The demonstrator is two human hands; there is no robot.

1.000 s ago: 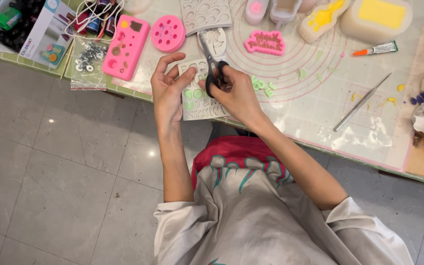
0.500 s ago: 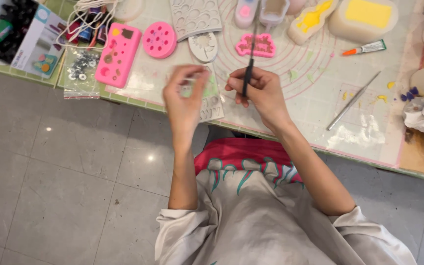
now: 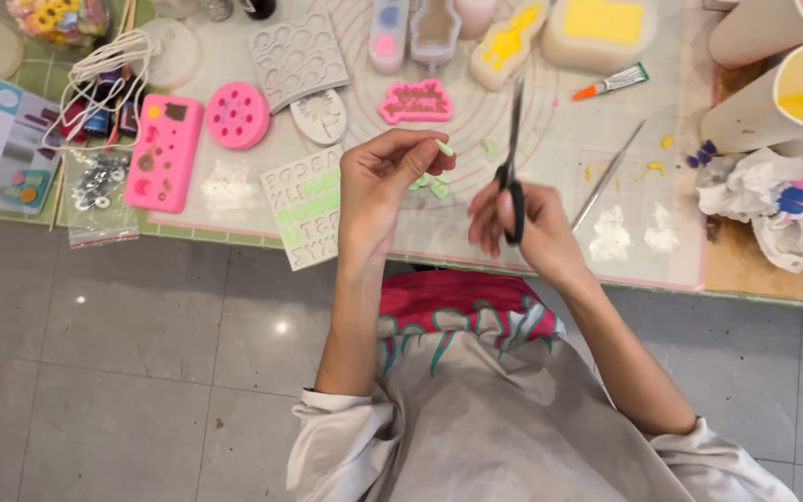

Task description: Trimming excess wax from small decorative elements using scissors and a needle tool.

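Scissors [image 3: 511, 158] sit in your right hand [image 3: 522, 228], fingers curled through the black handles, the blades pointing up toward 12 o'clock with their tips close together over the work mat [image 3: 550, 149]. Your left hand [image 3: 385, 181] is raised at 9 o'clock of the scissors, thumb and fingertips pinching a small pale green piece [image 3: 444, 148]; the two hands are near each other but apart. Under them, more pale green bits [image 3: 431, 184] lie on the mat. At 9 o'clock of your left hand a white letter mould [image 3: 307, 209] with green-filled cavities hangs partly over the edge of the bench [image 3: 764, 279]. Further out toward 10 o'clock lie a long pink mould [image 3: 162, 153] and a round pink mould [image 3: 237, 115]. At 12 o'clock of your left hand rests a pink lettering mould [image 3: 415, 100]. At 2 o'clock of your right hand a thin metal tool [image 3: 606, 175] lies slanted on the mat, and beyond it a small tube with an orange tip [image 3: 612, 83]. Crumpled white paper [image 3: 759, 200] sits at 3 o'clock
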